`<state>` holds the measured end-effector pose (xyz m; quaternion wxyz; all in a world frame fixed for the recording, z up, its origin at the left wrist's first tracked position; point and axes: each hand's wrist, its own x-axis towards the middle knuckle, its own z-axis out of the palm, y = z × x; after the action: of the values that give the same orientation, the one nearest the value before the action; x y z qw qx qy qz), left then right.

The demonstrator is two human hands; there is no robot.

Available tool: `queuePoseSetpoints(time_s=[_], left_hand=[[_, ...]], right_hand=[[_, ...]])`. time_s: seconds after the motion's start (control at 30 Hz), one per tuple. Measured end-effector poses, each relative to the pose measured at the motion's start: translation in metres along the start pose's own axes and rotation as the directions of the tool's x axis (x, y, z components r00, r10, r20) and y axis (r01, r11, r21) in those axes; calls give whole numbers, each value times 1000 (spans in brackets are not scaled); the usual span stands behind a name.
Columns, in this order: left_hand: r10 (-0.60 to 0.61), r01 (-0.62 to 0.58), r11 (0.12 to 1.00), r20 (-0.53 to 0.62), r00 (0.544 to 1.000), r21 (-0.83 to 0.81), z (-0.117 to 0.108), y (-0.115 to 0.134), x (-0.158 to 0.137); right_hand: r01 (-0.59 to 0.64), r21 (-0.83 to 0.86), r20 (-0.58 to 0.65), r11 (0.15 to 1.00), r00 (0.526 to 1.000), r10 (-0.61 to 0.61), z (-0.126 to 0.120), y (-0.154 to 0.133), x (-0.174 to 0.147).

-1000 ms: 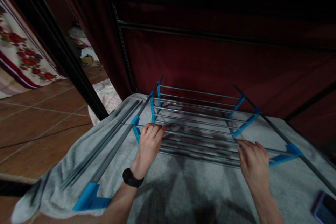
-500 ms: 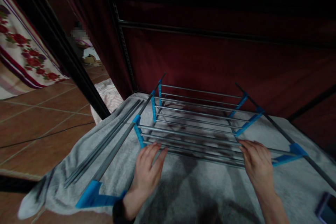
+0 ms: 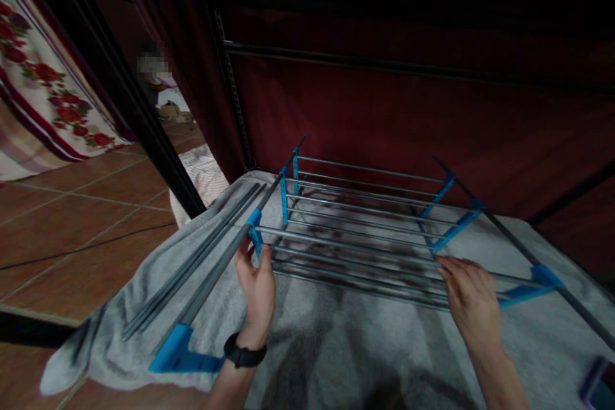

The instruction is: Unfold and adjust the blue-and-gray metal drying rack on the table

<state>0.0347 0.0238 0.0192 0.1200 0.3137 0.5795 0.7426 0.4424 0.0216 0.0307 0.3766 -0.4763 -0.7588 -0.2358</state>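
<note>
A rack of grey metal tubes joined by blue plastic brackets lies on a grey blanket. My left hand, with a black band on its wrist, is closed around the blue bracket on the rack's left side. Its thumb lies on the inner face, and the other fingers are partly hidden behind. On the right, my right hand curls over the ends of the front tubes near another blue bracket; its fingertips are partly out of sight. A blue corner piece caps the left side tube near me.
Several loose grey tubes lie left of the rack. A black frame post rises at the left, and a dark red curtain hangs behind. A phone-like object is at the lower right. Another person is far off at the left.
My left hand has moved left and slightly up, from the front tubes to the left blue bracket, and has closed on it. My right hand stays in the same place.
</note>
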Motion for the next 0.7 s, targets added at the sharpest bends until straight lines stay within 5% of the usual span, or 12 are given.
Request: queuePoseSetpoints(time_s=[0.17,0.7], left_hand=[[127,-128,990,20,992,52,7,4,8],[187,-182,978,-40,981,104,19,15,30]], right_hand=[[-6,4,0,1000,1000,6,0,0,-1],[-130,73,53,989,991,127,-7,-15,12]])
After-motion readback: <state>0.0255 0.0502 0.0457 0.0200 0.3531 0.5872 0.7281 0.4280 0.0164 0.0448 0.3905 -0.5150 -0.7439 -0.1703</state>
